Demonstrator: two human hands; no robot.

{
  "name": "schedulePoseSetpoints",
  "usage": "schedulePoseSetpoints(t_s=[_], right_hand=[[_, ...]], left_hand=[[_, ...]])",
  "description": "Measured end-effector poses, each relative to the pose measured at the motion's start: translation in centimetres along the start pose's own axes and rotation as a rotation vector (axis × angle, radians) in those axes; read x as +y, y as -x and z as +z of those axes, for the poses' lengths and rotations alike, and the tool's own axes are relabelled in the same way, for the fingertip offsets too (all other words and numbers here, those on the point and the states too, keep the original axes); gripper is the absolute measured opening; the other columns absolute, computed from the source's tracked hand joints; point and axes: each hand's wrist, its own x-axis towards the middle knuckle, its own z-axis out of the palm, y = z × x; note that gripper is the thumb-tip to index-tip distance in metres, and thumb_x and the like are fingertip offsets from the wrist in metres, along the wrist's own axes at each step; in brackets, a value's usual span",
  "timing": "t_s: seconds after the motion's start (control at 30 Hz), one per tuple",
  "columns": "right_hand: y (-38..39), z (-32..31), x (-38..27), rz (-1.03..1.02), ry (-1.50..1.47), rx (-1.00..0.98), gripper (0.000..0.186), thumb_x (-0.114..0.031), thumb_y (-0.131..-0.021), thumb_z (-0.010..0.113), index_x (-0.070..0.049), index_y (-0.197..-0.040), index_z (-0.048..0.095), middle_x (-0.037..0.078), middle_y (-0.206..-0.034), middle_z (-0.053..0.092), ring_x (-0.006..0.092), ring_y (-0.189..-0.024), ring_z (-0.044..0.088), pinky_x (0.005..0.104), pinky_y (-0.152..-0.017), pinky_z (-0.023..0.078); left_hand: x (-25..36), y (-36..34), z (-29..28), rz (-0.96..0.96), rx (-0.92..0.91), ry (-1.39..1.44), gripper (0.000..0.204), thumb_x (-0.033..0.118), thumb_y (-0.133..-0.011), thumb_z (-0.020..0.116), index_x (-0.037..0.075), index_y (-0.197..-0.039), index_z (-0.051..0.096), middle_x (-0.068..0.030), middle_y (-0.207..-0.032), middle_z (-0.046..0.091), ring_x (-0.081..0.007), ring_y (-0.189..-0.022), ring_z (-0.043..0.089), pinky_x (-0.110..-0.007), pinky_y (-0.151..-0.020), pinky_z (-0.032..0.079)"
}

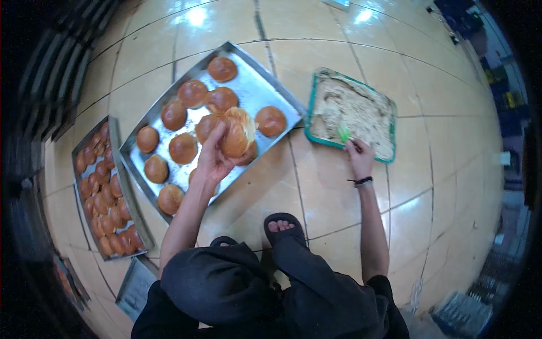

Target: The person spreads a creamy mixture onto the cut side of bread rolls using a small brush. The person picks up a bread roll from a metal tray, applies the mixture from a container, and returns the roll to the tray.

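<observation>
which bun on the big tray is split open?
The round brown bun gripped in the left hand, above the large metal tray: its pale cut interior shows. The others lie whole, glossy tops up.

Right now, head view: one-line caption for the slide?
Seated on a tiled floor, left hand lifts a split bun over a metal tray; right hand dips a green utensil into a tub of filling.

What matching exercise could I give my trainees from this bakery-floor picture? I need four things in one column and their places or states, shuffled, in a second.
Things:
1. split bun
2. green utensil
3. green-rimmed tray
4. narrow metal tray

Places or states:
A. packed tight with small buns, far left
B. held in the left hand over the big baking tray
C. holds pale crumbly filling
D. gripped by the right hand

Pairs: 1-B, 2-D, 3-C, 4-A
</observation>
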Motion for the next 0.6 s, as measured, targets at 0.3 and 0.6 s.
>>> schedulePoseSetpoints(t_s=[0.3,0.6], right_hand=[[5.7,0.2,-7.7,0.186,-0.424,-0.165,0.022,-0.014,-0.094,0.062,0.001,-0.110,0.060,0.008,-0.079,0.064,0.0090,-0.049,0.052,0.0219,-0.041,0.038],[11.9,2.4,-17.8,0.143,-0.540,-0.489,0.022,-0.011,-0.096,0.057,0.000,-0.115,0.056,0.008,-0.082,0.065,0.0047,-0.055,0.048,0.0187,-0.048,0.037]], left_hand=[[-3.2,1.5,1.3,0.186,0.154,-0.385,0.053,0.003,-0.076,0.074,0.000,-0.122,0.049,-0.0115,-0.113,0.060,-0.0245,-0.102,0.064,-0.039,-0.088,0.057],[-1.9,4.1,0.2,0.198,0.045,-0.258,0.061,0.002,-0.076,0.072,0.003,-0.128,0.040,-0.0108,-0.119,0.055,-0.0252,-0.111,0.060,-0.040,-0.100,0.051]])
